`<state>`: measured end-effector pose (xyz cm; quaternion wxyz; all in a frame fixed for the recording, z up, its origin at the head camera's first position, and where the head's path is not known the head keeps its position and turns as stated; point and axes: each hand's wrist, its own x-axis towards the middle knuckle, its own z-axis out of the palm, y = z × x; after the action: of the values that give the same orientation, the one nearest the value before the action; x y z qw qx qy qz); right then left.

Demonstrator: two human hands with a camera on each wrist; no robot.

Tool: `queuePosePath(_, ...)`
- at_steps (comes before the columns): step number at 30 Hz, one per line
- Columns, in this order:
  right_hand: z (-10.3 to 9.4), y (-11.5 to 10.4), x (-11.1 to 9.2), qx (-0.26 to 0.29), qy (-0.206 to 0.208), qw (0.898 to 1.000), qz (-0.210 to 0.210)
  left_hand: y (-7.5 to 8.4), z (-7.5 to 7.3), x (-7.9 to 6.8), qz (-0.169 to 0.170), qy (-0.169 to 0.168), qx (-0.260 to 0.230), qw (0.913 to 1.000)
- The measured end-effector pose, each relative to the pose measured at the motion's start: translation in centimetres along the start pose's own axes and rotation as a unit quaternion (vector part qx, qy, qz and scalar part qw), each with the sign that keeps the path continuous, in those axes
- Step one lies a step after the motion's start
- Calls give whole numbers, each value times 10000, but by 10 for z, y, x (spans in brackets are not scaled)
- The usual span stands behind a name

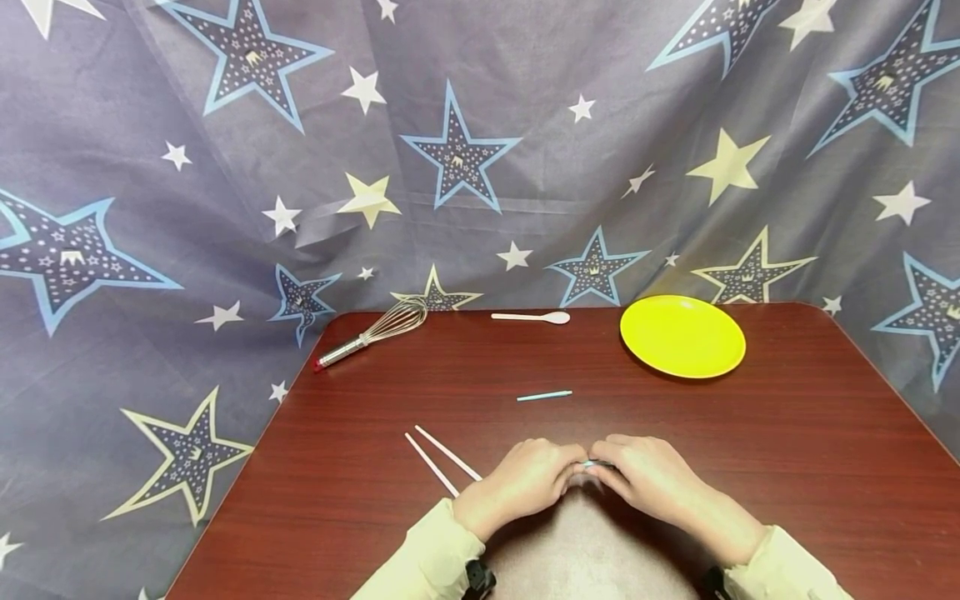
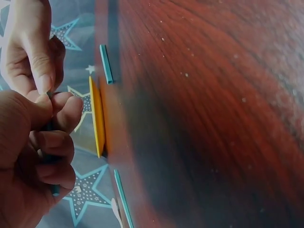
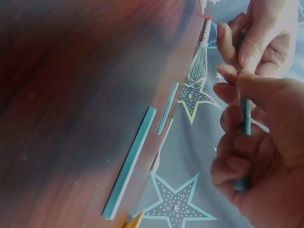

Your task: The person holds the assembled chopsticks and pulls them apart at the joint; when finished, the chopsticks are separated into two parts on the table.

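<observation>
My left hand (image 1: 528,475) and right hand (image 1: 652,477) meet fingertip to fingertip above the near part of the table. Between them they hold a slim teal rod (image 3: 245,118). In the left wrist view the left fingers (image 2: 54,140) curl round one stretch of it, with its end (image 2: 55,190) poking out below. The right fingers (image 3: 235,164) wrap the other stretch, thumb and forefinger pinching close to the left thumb. Where the fingertips meet, the rod is mostly covered; I cannot tell whether it is one piece or two.
Two pale sticks (image 1: 431,464) lie left of the left hand. Beyond the hands is a thin blue stick (image 1: 544,396). A teal bar (image 3: 129,164) lies nearer the right hand. Along the back are a whisk (image 1: 375,333), a white spoon (image 1: 531,317) and a yellow plate (image 1: 682,337), before a star-patterned cloth (image 1: 495,242).
</observation>
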<state>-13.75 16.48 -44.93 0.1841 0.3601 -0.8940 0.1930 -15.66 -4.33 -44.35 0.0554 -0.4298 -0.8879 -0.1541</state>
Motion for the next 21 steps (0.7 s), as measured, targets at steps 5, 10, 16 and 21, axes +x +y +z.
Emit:
queuePosePath(5, -1, -2, 0, -34, -62, 10000, -8, -1, -1, 0, 57, 6, -145, 9999)
queuePosePath(10, -4, -3, 2, -53, -260, 9996, 30, -2, 0, 0, 72, -85, -335, 9994)
queuePosePath(16, -5, -5, 2, -37, -354, 9994, 41, -4, 2, 0, 69, -31, -380, 9993)
queuePosePath(21, -5, -6, 3, -49, -344, 9994, 53, -5, 2, -1, 4, -13, -483, 9988)
